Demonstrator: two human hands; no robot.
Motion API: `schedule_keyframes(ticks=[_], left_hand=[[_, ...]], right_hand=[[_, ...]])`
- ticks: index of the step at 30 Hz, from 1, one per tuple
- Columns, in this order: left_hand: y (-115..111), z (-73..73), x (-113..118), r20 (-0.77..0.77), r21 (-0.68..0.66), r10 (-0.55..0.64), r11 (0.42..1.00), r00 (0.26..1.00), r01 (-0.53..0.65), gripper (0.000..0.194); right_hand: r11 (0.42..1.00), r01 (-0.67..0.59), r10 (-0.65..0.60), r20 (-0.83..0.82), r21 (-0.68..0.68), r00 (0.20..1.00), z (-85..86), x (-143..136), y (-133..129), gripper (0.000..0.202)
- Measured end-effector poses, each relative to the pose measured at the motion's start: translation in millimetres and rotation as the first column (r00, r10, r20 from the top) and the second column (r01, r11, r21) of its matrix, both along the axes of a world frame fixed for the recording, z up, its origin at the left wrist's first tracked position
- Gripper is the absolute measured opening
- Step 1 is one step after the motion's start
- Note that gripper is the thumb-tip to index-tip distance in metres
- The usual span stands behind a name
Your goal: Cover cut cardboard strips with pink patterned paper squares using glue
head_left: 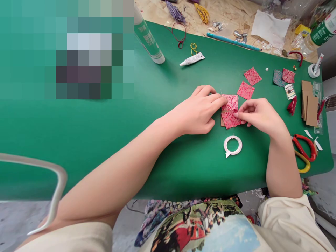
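Two red patterned fabric squares lie one above the other on a piece of brown card (222,121), which shows at the lower left. With fingers stretched out, my left hand (201,110) rests its fingertips on the upper fabric square (231,102). My right hand (262,115) pinches the right edge of the lower fabric square (229,119) between thumb and finger. Just beyond them lie two more red squares, a nearer one (246,90) and a farther one (252,76). Close below my hands is a roll of white tape (232,145) with its end lifted.
On the green table (168,164), red-handled scissors (306,147), brown card strips (309,105) and a clear ruler (318,122) lie right. A small white tube (193,59), a tall bottle (151,42) and a blue pencil (233,41) are at the back. Tassels (202,14) lie beyond.
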State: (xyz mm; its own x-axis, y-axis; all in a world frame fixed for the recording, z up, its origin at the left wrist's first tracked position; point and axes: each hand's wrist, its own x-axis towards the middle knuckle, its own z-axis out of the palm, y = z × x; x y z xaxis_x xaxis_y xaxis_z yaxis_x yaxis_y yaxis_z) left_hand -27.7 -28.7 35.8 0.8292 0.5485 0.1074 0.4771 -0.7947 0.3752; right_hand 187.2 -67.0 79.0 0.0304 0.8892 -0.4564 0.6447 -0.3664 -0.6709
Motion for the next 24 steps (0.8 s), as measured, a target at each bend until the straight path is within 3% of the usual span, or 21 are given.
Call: schedule_keyframes(ticks=[5, 10, 17, 20, 24], left_hand=[[0.4, -2.0, -0.8, 0.011, 0.022, 0.004, 1.0, 1.0, -0.004, 0.054], [0.8, -2.3, -1.1, 0.01, 0.013, 0.0, 1.0, 1.0, 0.0, 0.054], [0.9, -3.1, -0.5, 0.026, -0.021, 0.014, 1.0, 1.0, -0.014, 0.055], [1.0, -4.0, -0.8, 0.03, -0.005, 0.015, 1.0, 0.999, -0.015, 0.055], [1.3, -4.4, -1.3, 0.022, 0.034, 0.004, 0.999, 1.0, -0.004, 0.053]], right_hand=[[0.995, 0.062, -0.066, -0.05, -0.08, 0.997, 0.8, -3.6, -1.1, 0.019], [0.997, 0.03, -0.032, -0.028, -0.064, 0.999, -0.4, -2.5, -1.0, 0.021], [0.987, -0.042, 0.036, 0.038, 0.154, 0.999, -0.4, 3.5, -2.8, 0.02], [0.974, -0.014, 0.021, -0.029, 0.228, 0.999, 0.9, 5.5, -2.4, 0.023], [0.976, 0.004, 0.034, -0.173, 0.216, 0.984, 1.0, 5.2, -0.9, 0.028]])
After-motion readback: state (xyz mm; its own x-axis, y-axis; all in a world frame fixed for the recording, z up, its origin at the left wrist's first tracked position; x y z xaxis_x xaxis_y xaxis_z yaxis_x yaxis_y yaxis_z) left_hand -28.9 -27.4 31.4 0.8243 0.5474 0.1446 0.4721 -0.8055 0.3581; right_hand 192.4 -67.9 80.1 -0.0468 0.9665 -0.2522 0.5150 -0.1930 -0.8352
